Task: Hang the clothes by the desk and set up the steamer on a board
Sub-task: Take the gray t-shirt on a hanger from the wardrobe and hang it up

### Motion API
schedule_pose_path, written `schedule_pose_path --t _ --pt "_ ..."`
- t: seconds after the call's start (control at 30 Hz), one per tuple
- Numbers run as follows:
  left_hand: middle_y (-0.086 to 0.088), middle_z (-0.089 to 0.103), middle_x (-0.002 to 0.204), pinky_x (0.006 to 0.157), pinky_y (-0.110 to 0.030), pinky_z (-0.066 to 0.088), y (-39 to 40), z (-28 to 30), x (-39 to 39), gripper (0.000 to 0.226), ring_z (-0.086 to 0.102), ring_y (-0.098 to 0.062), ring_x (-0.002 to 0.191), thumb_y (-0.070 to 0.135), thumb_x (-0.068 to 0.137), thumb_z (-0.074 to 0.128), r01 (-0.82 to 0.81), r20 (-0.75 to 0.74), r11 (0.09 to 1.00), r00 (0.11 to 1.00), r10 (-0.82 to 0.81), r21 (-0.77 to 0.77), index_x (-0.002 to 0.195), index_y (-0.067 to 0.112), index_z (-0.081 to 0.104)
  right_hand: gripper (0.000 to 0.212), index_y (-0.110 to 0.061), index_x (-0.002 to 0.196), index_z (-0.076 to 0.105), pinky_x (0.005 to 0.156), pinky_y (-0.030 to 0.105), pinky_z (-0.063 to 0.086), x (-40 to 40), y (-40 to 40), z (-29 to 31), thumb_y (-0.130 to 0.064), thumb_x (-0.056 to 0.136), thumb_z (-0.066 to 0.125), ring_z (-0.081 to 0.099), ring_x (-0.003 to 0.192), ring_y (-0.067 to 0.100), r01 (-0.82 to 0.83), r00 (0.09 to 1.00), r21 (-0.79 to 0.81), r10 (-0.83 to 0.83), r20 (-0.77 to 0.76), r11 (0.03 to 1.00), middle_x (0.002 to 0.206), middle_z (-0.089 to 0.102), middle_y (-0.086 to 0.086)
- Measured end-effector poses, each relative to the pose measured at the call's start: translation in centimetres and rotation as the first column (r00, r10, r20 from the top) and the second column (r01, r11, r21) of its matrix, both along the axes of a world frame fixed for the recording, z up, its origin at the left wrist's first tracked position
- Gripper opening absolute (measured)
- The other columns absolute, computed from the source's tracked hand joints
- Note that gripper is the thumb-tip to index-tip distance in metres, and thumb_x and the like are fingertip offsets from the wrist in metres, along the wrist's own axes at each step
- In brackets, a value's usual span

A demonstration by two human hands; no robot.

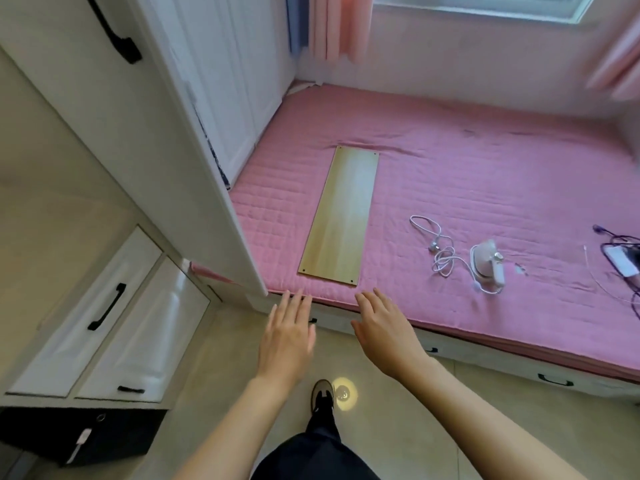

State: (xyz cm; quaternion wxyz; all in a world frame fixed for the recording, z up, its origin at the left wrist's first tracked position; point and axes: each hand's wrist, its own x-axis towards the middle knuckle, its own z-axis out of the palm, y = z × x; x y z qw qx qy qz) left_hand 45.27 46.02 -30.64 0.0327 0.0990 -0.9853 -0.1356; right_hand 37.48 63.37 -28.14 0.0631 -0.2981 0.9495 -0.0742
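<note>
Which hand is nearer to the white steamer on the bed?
Right. The right hand hovers open at the bed edge, left of the steamer. The left hand is farther left, below the wooden board.

You see a pale wood-grain board [339,216] on a pink quilted bed [485,174], a white steamer [488,263] with white cord [440,251], and pink curtains [339,26].

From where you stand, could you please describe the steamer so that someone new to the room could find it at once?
Start at the pink quilted mattress under the window. To the right of the long wooden board lying on it is the steamer, a small white handheld unit on its side. Its coiled white cord trails off to the left, unlike the dark cables at the mattress's far right edge.
</note>
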Motion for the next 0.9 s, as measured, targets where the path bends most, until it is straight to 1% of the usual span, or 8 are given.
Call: schedule_pose_path --t 0.07,0.17,0.23,0.37,0.47,0.7,0.8,0.9 --pt "-0.009 0.038 0.15 0.115 -0.043 0.026 -1.1 0.3 -2.9 0.059 0.03 -0.026 0.142 0.027 0.092 0.056 -0.007 0.002 1.0 1.0 0.007 -0.003 0.145 0.01 0.038 0.05 -0.001 0.135 0.046 0.108 0.047 0.037 -3.2 -1.3 0.4 -0.027 0.092 0.055 0.042 0.131 0.038 -0.018 1.0 0.001 0.018 -0.012 1.0 0.135 0.052 0.019" --pt "-0.009 0.04 0.149 0.115 -0.042 0.023 -2.7 0.7 -6.9 0.059 0.03 -0.027 0.142 0.028 0.091 0.056 -0.014 -0.002 1.0 1.0 0.014 -0.012 0.144 0.01 0.038 0.051 0.0 0.137 0.043 0.109 0.046 0.035 -7.6 -3.3 0.6 -0.027 0.095 0.053 0.038 0.134 0.039 -0.04 0.999 -0.006 0.04 -0.009 0.999 0.139 0.049 0.019" --pt "-0.007 0.035 0.152 0.117 -0.04 0.019 -3.8 0.8 -9.1 0.058 0.024 -0.026 0.144 0.028 0.094 0.053 -0.03 0.011 1.0 0.999 0.03 -0.001 0.147 0.012 0.034 0.053 0.0 0.14 0.039 0.111 0.046 0.031 -10.0 -4.6 0.5 -0.029 0.096 0.051 0.034 0.137 0.038 -0.056 0.998 -0.011 0.056 0.011 0.998 0.143 0.044 0.019" --pt "-0.004 0.027 0.156 0.12 -0.039 0.014 -5.4 0.7 -12.7 0.057 0.014 -0.022 0.147 0.031 0.098 0.044 -0.064 0.044 0.998 0.997 0.063 0.02 0.149 0.015 0.027 0.055 0.0 0.142 0.036 0.113 0.046 0.029 -14.2 -6.5 0.5 -0.03 0.097 0.048 0.03 0.139 0.037 -0.08 0.996 -0.024 0.08 0.029 0.997 0.144 0.042 0.018" --pt "-0.003 0.022 0.158 0.119 -0.037 0.007 -6.1 0.7 -15.1 0.057 0.01 -0.02 0.148 0.032 0.099 0.04 -0.1 0.069 0.995 0.993 0.099 0.02 0.151 0.016 0.023 0.055 -0.002 0.145 0.031 0.115 0.043 0.022 -17.2 -7.5 0.4 -0.031 0.099 0.043 0.024 0.142 0.035 -0.108 0.993 -0.026 0.109 0.04 0.994 0.148 0.037 0.016" --pt "-0.003 0.026 0.157 0.12 -0.038 0.015 -7.1 1.0 -21.1 0.055 0.013 -0.021 0.147 0.032 0.099 0.041 -0.232 0.094 0.973 0.969 0.23 0.013 0.15 0.016 0.025 0.053 -0.003 0.142 0.035 0.115 0.043 0.023 -25.0 -9.3 0.5 -0.034 0.099 0.042 0.027 0.141 0.035 -0.237 0.971 -0.024 0.238 0.03 0.971 0.145 0.042 0.015" --pt "-0.004 0.029 0.156 0.119 -0.039 0.018 -7.7 1.7 -23.9 0.054 0.016 -0.022 0.147 0.03 0.099 0.043 -0.319 0.075 0.948 0.945 0.317 0.007 0.149 0.015 0.028 0.052 -0.004 0.143 0.033 0.115 0.043 0.024 -28.8 -10.5 1.0 -0.034 0.1 0.039 0.025 0.142 0.034 -0.326 0.945 -0.023 0.326 0.022 0.945 0.146 0.041 0.013" --pt "-0.004 0.031 0.155 0.118 -0.038 0.02 -8.6 2.7 -26.5 0.053 0.018 -0.022 0.146 0.03 0.099 0.043 -0.404 0.054 0.915 0.913 0.404 -0.003 0.148 0.014 0.03 0.052 -0.004 0.143 0.032 0.116 0.043 0.022 -32.4 -12.2 2.0 -0.034 0.1 0.039 0.023 0.143 0.034 -0.407 0.913 -0.042 0.408 0.015 0.912 0.147 0.038 0.014"
